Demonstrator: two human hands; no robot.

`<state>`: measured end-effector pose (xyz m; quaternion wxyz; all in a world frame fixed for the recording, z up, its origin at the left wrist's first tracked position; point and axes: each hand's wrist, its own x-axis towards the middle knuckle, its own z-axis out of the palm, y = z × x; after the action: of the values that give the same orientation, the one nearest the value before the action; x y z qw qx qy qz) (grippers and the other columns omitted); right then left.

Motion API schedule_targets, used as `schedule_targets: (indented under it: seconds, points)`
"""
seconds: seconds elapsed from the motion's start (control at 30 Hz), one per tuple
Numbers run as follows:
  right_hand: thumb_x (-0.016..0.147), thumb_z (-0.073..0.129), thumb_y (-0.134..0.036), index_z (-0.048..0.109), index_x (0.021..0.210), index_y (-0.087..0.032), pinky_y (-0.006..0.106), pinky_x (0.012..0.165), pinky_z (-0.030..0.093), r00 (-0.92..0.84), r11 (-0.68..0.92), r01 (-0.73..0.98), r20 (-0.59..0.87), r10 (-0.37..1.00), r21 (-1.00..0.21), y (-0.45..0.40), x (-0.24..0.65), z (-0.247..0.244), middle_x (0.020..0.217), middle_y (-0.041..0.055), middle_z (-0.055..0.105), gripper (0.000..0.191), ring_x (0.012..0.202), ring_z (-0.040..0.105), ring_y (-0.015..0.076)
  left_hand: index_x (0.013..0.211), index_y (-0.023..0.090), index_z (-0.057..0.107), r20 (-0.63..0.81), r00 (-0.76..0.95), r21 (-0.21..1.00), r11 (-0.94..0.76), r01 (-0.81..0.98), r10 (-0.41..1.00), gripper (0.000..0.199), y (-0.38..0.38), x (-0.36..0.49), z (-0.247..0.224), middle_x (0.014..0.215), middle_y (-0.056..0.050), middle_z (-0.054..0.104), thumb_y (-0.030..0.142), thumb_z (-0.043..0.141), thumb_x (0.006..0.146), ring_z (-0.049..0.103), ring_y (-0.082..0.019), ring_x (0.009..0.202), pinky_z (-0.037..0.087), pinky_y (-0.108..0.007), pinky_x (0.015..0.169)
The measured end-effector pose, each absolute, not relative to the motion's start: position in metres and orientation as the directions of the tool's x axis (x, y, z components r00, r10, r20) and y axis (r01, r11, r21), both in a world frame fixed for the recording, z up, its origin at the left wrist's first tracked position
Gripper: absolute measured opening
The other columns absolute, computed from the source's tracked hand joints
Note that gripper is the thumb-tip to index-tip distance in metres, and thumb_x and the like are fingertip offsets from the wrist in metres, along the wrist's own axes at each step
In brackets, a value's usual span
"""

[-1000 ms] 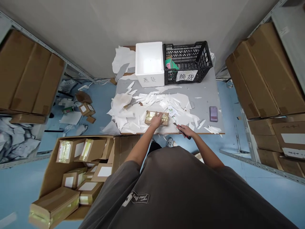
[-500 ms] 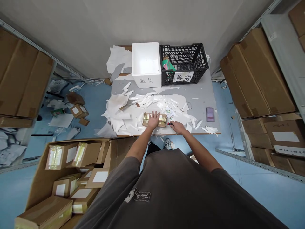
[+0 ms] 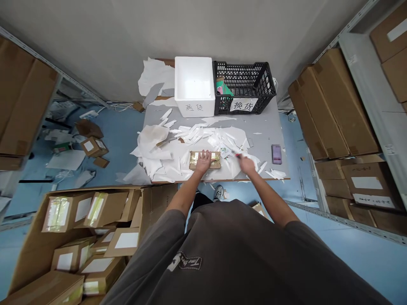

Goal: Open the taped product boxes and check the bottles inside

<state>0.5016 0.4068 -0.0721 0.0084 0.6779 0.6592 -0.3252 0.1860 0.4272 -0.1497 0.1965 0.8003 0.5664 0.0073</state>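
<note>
A small cardboard box (image 3: pixel 217 163) wrapped in shiny yellowish tape lies near the table's front edge. My left hand (image 3: pixel 203 161) holds it down from above, the fingertips reaching its far edge and the thumb across the top. To the right of the box, my right hand (image 3: pixel 247 164) is closed around a small red and black cutter (image 3: pixel 238 155). Motion blurs that hand, and the cutter's blade is hard to make out. The cutter is apart from the box. Torn white paper strips (image 3: pixel 193 134) lie behind and around both hands.
At the table's back stand a white foam box (image 3: pixel 194 108) and a black crate (image 3: pixel 244 87) with a green item inside. A phone (image 3: pixel 276 154) lies at the right. A large carton (image 3: pixel 159 203) of parcels stands at my left; shelves with boxes (image 3: pixel 337 106) flank the table.
My right hand has moved right and slightly away from me with the cutter, leaving the box's right end. My left hand stays on the box. The view has shifted a little.
</note>
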Motion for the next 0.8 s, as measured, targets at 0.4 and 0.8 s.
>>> schedule_targets:
  seconds: [0.4,0.8]
  points:
    - [0.116,0.045,-0.048,0.058,0.146,-0.025,0.036,0.093,0.049,-0.183,0.036,0.962,-0.54,0.822,-0.271,0.375,0.449,-0.078,0.128,0.0154,0.078,0.04,0.114,0.073,0.0332,0.165,0.013,0.05,-0.188,0.337,0.365,-0.253,0.896,0.922,0.061,0.43,0.186,-0.152,0.172,-0.026,0.046,0.04,0.057,0.111,0.03,-0.04,0.168,0.021,-0.067,0.136]
    - [0.113,0.052,-0.046,0.057,0.143,-0.024,0.037,0.092,0.049,-0.19,0.065,0.967,-0.532,0.825,-0.245,0.392,0.448,-0.081,0.124,0.0179,0.078,0.038,0.114,0.073,0.0344,0.164,0.017,0.051,-0.205,0.325,0.369,-0.234,0.899,0.923,0.067,0.426,0.186,-0.152,0.17,-0.023,0.05,0.049,0.065,0.106,0.029,-0.037,0.169,0.021,-0.065,0.137]
